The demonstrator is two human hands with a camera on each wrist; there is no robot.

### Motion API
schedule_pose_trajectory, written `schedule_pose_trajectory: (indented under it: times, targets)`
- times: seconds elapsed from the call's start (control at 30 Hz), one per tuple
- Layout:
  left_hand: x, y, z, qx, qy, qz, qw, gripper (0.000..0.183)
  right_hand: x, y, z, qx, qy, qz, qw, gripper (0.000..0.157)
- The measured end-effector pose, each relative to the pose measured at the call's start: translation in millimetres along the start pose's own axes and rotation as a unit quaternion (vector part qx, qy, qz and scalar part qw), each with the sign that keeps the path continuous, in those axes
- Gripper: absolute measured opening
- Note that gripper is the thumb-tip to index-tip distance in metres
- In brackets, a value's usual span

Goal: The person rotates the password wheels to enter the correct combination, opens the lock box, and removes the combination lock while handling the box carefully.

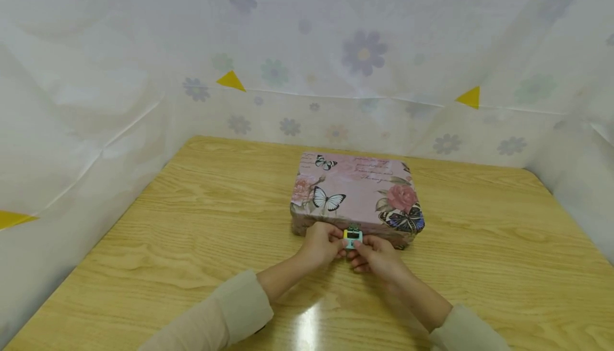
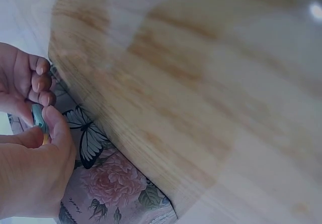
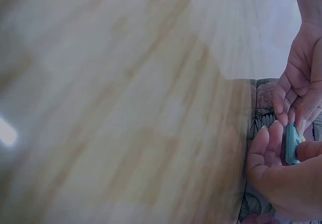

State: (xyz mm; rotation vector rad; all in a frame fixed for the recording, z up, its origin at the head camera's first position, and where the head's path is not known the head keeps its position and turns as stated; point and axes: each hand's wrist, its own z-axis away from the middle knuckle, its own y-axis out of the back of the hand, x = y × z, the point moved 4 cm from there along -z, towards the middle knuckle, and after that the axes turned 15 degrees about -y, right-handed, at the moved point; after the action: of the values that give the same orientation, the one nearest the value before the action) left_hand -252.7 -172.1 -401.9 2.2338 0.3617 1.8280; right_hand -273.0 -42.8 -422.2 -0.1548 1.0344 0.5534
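One teal lock [image 1: 353, 243] at lower centre is pinched by the left hand [image 1: 320, 244] and the right hand [image 1: 384, 261]; if pulled too strongly, the box [image 1: 357, 194] might be dragged.

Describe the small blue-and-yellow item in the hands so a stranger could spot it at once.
On the wood-grain table sits a pink butterfly-print box. At the middle of its front edge, the left hand and right hand hold the small item. Its pale-blue body, yellow edge and dark window set it apart from the pink, flowery surface beside it.
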Motion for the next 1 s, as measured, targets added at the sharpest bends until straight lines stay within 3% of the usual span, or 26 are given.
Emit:
schedule_pose_trajectory:
  times: [0.33,0.57,0.83,1.0]
  targets:
    - [-0.8,-0.4,-0.1,0.002,0.001,0.007,1.0,0.011,1.2,3.3,2.3,-0.023,-0.031,-0.067,0.997,0.036]
    - [-0.2,-1.0,-0.3,0.0,0.003,0.01,0.9999,0.011,1.4,5.0,2.9,-0.028,-0.031,-0.069,0.997,0.036]
    - [-0.3,-0.2,-0.3,0.004,0.008,0.006,0.9999,0.01,1.2,2.4,2.3,-0.042,0.006,-0.039,0.998,0.028]
    - [-0.1,0.0,0.2,0.001,0.011,0.005,0.9999,0.012,0.7,0.8,1.3,-0.027,0.014,-0.026,0.999,0.028]
